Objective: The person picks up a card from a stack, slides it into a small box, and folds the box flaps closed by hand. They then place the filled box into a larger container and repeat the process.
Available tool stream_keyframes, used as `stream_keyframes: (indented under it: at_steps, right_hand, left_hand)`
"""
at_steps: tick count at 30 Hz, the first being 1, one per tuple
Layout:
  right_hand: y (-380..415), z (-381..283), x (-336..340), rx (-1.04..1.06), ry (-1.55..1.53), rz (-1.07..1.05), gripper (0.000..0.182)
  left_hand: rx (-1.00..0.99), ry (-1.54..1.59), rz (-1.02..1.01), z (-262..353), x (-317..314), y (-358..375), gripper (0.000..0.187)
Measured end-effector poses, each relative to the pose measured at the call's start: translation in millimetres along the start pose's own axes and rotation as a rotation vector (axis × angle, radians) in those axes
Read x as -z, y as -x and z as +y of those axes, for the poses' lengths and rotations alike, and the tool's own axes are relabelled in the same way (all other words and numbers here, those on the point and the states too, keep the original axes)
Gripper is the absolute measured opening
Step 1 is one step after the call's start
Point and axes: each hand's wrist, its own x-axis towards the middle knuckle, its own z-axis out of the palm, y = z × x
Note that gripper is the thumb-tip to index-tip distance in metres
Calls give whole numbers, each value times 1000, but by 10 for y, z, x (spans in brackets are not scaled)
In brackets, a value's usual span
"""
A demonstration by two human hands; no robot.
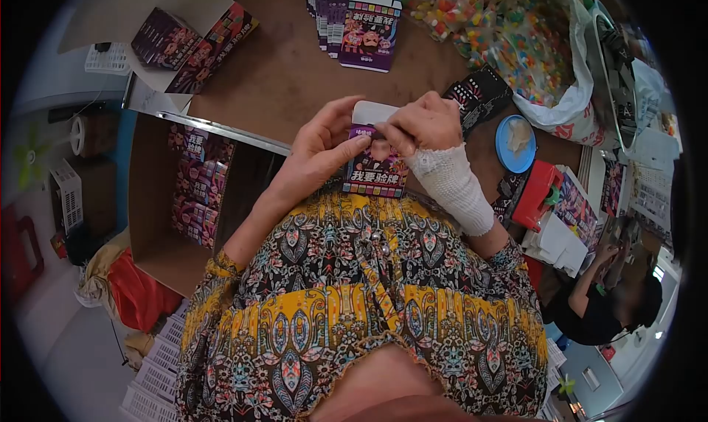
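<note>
A small purple printed carton [375, 177] is held upright against the patterned dress, its white top flap [372, 112] raised. My left hand [322, 148] grips it from the left, thumb across the printed front and fingers behind. At the carton's upper right, my right hand [426, 123] has its fingers curled and pinched together by the opening. What those fingers hold, if anything, is hidden. A white knitted cuff [453, 186] wraps my right wrist. Past my hands, a stack of flat purple cartons [369, 39] lies on the brown table [273, 75].
A white bag [564, 116] holds many colourful small packets [509, 39]. Near it are a black packet [479, 98], a blue round lid [515, 143] and a red container [537, 195]. Filled boxes [198, 193] sit at left. Another person [612, 297] works at right.
</note>
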Motion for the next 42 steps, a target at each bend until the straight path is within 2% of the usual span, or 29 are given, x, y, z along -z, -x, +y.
stream_keyframes:
  at_steps: [2,4,6,7,8,10,12,14,15,17,21,23,24,26,30,32,33,35,39,40,41,42]
  right_hand:
    - [96,14,-51,-19,-27,-5,16]
    - [157,-18,-70,-41,-55,-14,15]
    - [170,-66,-54,-196,-158,288,15]
    - [230,-14,-77,-215,-194,332,17]
    - [284,-41,-103,-213,-194,332,17]
    - [421,-137,-162,-554,-834,194,20]
    - [469,-106,-236,-596,-875,168,19]
    - [453,-59,-220,-675,-1039,35,17]
    - [453,-27,-221,-673,-1044,32,17]
    - [444,46,-211,-650,-1070,-53,14]
    - [401,90,-203,-684,-1059,-114,13]
    - [373,75,-185,-694,-1152,-54,13]
    - [375,71,-191,-696,-1155,-52,13]
    - [378,72,-192,-703,-1188,-72,14]
    - [377,51,-208,-687,-1206,-79,14]
    - [364,23,-244,-735,-1180,-31,15]
    - [368,13,-255,-736,-1182,-34,15]
    - [386,-1,-275,-751,-1182,-6,16]
    - [461,-41,-282,-677,-1136,23,20]
    - [394,-173,-227,-670,-1153,130,20]
    - [357,-244,-198,-662,-1168,237,20]
    - [383,-211,-189,-663,-1168,238,20]
  left_hand:
    - [-84,-36,147,22,-73,78,42]
    - [-69,-25,165,-47,-56,120,42]
    - [-60,-18,179,-77,-14,151,41]
    - [-44,-74,162,-67,30,164,39]
    - [-29,-130,145,-60,57,170,38]
    - [-9,-81,151,-65,39,201,34]
    - [20,-29,153,-103,43,210,30]
    - [17,-207,121,-153,108,197,23]
    - [18,-211,125,-138,132,206,23]
    - [86,-448,61,-99,173,209,20]
    - [70,-438,42,-82,163,167,21]
    - [74,-114,102,-2,-11,128,21]
    - [77,-116,101,-10,20,117,21]
    - [113,-119,-52,-55,126,90,24]
    - [138,-114,-61,-114,163,164,24]
    - [43,-231,127,-130,60,193,27]
    - [44,-231,130,-163,3,208,27]
    - [-83,-94,343,-253,-71,228,27]
    - [-51,-318,204,-342,168,258,25]
    - [-51,-317,204,-339,152,251,25]
    - [-126,-296,229,-321,122,234,22]
    - [-200,-276,254,-288,87,217,20]
